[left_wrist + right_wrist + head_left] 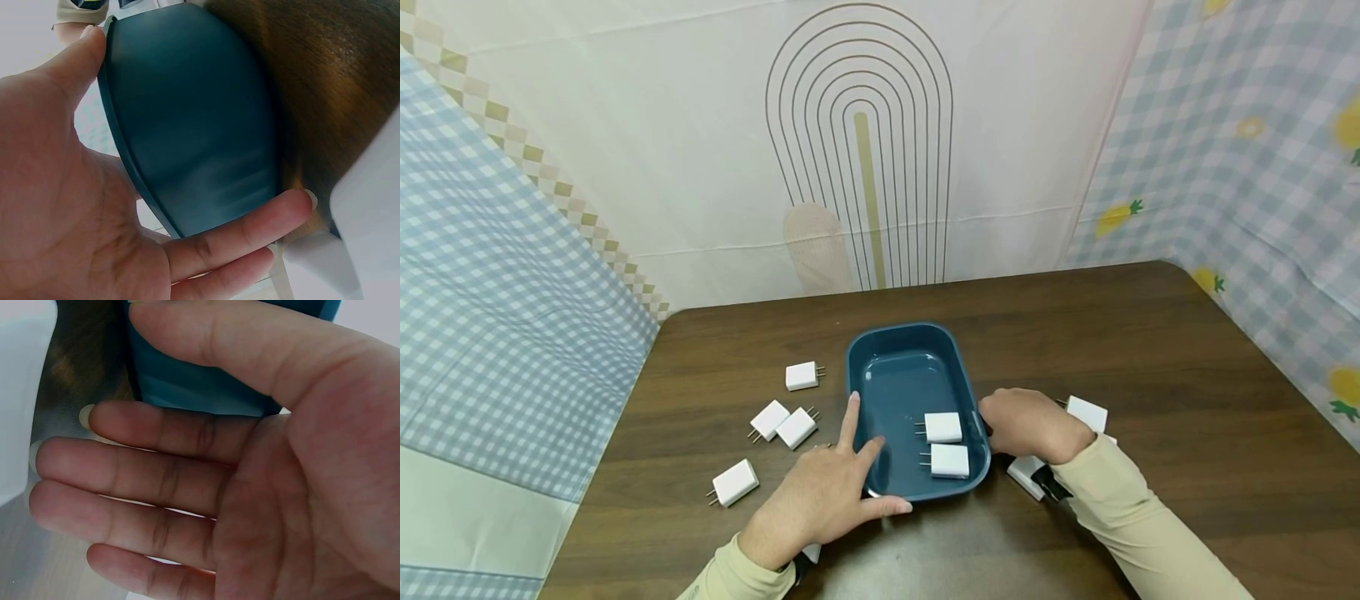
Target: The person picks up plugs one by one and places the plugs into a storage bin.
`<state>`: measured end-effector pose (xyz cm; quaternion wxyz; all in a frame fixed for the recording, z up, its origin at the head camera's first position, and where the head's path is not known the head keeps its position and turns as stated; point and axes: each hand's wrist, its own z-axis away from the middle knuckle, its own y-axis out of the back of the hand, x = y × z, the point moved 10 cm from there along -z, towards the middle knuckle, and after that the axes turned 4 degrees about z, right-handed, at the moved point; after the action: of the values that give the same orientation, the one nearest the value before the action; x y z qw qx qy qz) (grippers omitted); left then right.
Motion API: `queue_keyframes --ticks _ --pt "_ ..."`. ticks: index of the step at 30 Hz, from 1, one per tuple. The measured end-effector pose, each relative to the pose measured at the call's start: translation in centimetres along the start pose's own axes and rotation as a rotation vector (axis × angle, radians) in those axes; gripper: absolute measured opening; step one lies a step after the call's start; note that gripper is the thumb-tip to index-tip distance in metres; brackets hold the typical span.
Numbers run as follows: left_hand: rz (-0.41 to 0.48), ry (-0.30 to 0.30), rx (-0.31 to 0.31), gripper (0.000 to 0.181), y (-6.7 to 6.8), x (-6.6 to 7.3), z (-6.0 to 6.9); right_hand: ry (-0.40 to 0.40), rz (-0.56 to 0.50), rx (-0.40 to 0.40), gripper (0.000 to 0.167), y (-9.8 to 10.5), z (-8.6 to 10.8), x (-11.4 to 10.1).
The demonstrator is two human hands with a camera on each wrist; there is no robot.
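Spreading over the near left corner of the blue tray (902, 383), the left hand (831, 492) has its fingers wide apart, one tip at the left rim, another over the inside. The tray sits on the brown worktop (1150, 350), between the two hands. From the head I can see into it: two white adapters (943, 427) lie side by side at its near right end, prongs pointing left. The left wrist view shows instead the tray's outer wall, with the thumb up at the rim and two straight fingers below.

The right hand (1033, 423) is just beside the tray's right wall. From the head its fingers are mostly hidden; the right wrist view shows them straight and close together, the palm bare. Whether they touch the wall, I can't tell.

Left of the tray, four loose adapters (734, 482) lie about, two at very close quarters. The right hand and its sleeve (1150, 533) partly cover the adapters on the right (1086, 414). Pale, blurred shapes block an edge of each wrist view. Behind hangs a white cloth (1015, 125) with dark arches, flanked by checked cloths (512, 292).
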<state>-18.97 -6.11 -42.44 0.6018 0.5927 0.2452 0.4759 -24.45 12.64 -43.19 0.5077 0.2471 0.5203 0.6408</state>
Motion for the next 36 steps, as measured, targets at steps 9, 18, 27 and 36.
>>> queue_keyframes --ticks 9,18,27,36 --pt "0.005 0.001 -0.005 0.09 -0.1 0.0 0.2 -0.009 -0.034 -0.011 0.019 -0.2 0.1 -0.1" --pt "0.006 0.0 -0.006 0.09 -0.3 0.0 0.2 -0.005 -0.07 -0.007 0.018 -0.2 0.1 0.2" --pt "0.005 -0.004 -0.007 0.09 -0.1 0.0 0.0 0.065 -0.017 0.101 0.011 1.5 0.4 -0.2" --pt "0.004 -0.001 -0.005 0.09 -0.1 0.0 0.0 0.085 0.078 0.252 0.016 3.3 0.6 -0.5"
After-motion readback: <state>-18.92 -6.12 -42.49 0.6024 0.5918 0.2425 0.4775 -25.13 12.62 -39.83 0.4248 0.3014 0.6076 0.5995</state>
